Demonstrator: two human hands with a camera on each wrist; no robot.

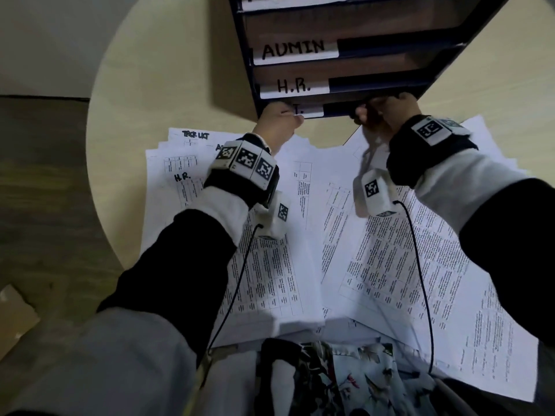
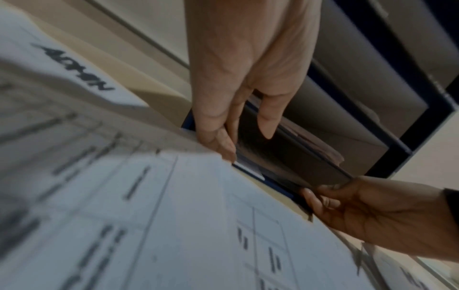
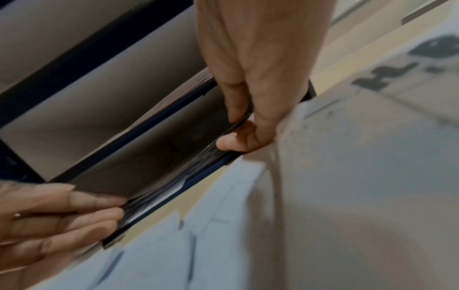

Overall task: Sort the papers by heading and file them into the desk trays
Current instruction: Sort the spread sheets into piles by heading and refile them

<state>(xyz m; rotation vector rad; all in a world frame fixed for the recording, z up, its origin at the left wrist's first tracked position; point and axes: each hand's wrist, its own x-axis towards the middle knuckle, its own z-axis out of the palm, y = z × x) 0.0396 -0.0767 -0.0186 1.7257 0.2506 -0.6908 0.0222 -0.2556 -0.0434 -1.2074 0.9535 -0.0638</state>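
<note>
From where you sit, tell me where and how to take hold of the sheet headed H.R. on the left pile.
Take the H.R. sheet by its left edge, coming from the table's open left side. That edge is exposed and fans slightly out of the pile, while the left forearm lies over its right part. Both hands, left and right, are at the bottom tray.
</note>
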